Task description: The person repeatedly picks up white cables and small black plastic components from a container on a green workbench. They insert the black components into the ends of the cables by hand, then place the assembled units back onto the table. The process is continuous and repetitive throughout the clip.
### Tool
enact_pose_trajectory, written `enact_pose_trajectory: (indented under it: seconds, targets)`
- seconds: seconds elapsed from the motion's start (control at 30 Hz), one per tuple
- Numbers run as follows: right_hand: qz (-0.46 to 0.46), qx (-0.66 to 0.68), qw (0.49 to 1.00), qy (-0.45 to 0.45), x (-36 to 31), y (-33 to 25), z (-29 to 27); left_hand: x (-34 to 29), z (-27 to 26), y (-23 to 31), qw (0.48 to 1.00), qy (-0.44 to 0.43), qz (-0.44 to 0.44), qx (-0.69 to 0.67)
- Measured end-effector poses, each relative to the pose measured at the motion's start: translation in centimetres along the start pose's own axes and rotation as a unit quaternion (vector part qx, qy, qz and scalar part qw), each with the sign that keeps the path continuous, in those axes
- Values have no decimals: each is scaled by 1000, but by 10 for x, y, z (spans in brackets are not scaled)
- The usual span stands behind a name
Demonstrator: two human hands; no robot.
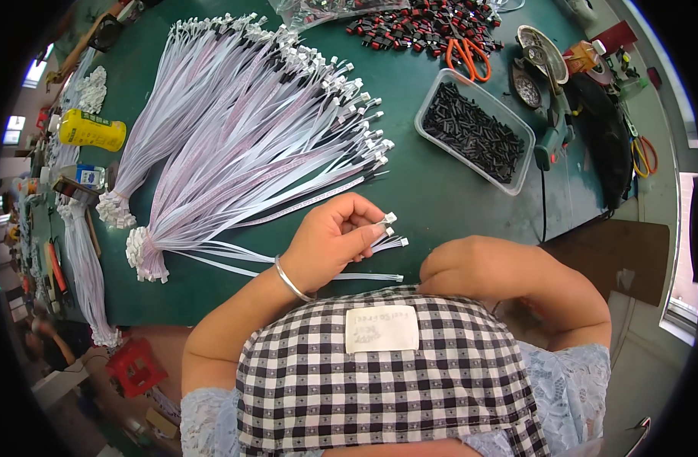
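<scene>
My left hand (334,238), with a bangle at the wrist, pinches a flat white ribbon cable close to its small white connector (389,218). More white connector ends stick out just below the fingertips. To the left spreads a big fan of white ribbon cables (250,160), gathered at a cluster of white plugs (143,253) near my forearm. One loose ribbon cable (368,276) runs along the table edge under my left hand. My right hand (467,265) is curled by the front edge beside the checked apron (311,388); its fingertips are hidden, so its contents do not show.
A clear plastic box (526,156) of short black tubes stands right of centre. Behind it lie orange-handled scissors (471,57) and a heap of red-black parts (417,30). A soldering tool (551,141) is at the right. A yellow bottle (94,129) lies at the left.
</scene>
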State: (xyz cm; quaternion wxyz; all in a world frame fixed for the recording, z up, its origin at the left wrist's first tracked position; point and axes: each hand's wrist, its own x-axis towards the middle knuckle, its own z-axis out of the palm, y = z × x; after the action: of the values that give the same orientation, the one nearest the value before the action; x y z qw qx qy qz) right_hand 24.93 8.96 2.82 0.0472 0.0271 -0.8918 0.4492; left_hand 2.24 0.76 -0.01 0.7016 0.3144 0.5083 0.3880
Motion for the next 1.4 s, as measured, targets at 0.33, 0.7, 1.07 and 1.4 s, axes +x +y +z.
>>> enact_pose_trajectory:
  seconds: [0.33, 0.7, 1.07, 1.4]
  targets:
    - [148, 250, 911, 292, 7, 2, 13, 1, -5, -11, 997, -2, -9, -77]
    - [133, 111, 866, 469, 36, 10, 47, 0, -6, -11, 997, -36, -3, -72]
    - [175, 128, 841, 496, 34, 12, 62, 3, -2, -16, 992, 21, 47, -111]
    - [106, -23, 877, 468, 38, 10, 55, 2, 1, -15, 994, 11, 75, -84]
